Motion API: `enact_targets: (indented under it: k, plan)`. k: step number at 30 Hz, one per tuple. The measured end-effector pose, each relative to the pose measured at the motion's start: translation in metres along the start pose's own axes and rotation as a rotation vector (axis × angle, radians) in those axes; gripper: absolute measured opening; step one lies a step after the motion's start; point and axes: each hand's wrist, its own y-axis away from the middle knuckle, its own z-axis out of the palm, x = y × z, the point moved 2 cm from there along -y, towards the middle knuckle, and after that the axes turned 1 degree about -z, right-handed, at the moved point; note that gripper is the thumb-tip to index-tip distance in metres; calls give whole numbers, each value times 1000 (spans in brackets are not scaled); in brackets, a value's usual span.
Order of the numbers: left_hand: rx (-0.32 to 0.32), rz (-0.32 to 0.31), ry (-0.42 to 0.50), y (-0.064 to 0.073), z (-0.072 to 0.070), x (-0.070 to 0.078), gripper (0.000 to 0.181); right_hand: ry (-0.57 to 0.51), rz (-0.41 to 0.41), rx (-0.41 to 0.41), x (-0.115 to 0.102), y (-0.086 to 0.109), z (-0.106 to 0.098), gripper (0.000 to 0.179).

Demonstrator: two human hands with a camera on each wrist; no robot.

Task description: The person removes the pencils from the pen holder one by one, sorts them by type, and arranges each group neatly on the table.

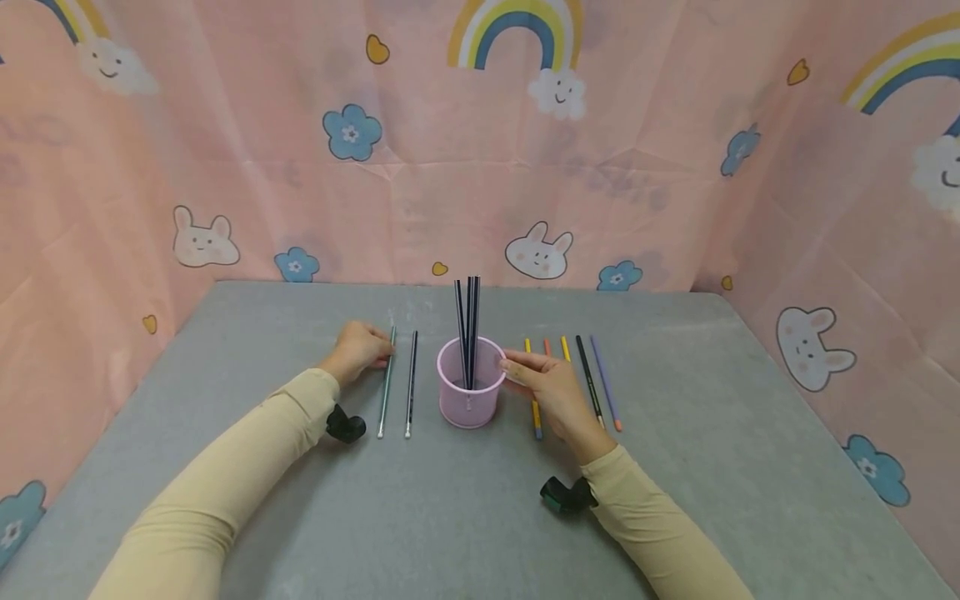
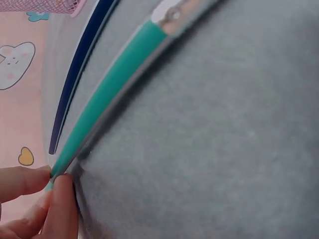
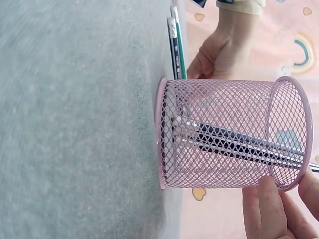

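Note:
My left hand (image 1: 357,348) pinches a teal pencil (image 2: 109,92) near its far end between thumb and fingers; the pencil lies along the table with its white eraser end toward me. Beside it, to the right, is a dark blue pencil (image 1: 412,383), untouched. A pink mesh pencil cup (image 1: 468,410) stands upright at the middle, and several dark pencils (image 1: 471,321) lean inside it, eraser ends down. At the cup's right side, my right hand (image 1: 558,396) holds the rim, fingertips (image 3: 269,191) against the mesh wall. The right hand partly covers pencils behind it.
Right of the cup lie more pencils: a yellow one with a blue end (image 1: 536,417), an orange one (image 1: 547,346), another yellow one (image 1: 566,348), a dark one (image 1: 589,383) and a purple one (image 1: 606,383). The grey table (image 1: 465,517) meets a pink patterned curtain (image 1: 420,217).

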Motion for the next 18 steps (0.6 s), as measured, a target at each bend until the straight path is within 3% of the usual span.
enact_targets:
  k: [11, 18]
  plan:
    - [65, 56, -114, 2, 0, 2, 22, 9, 9, 3, 1, -2, 0, 35]
    - [53, 153, -1, 18, 1, 23, 34, -7, 9, 5, 2, -3, 1, 35]
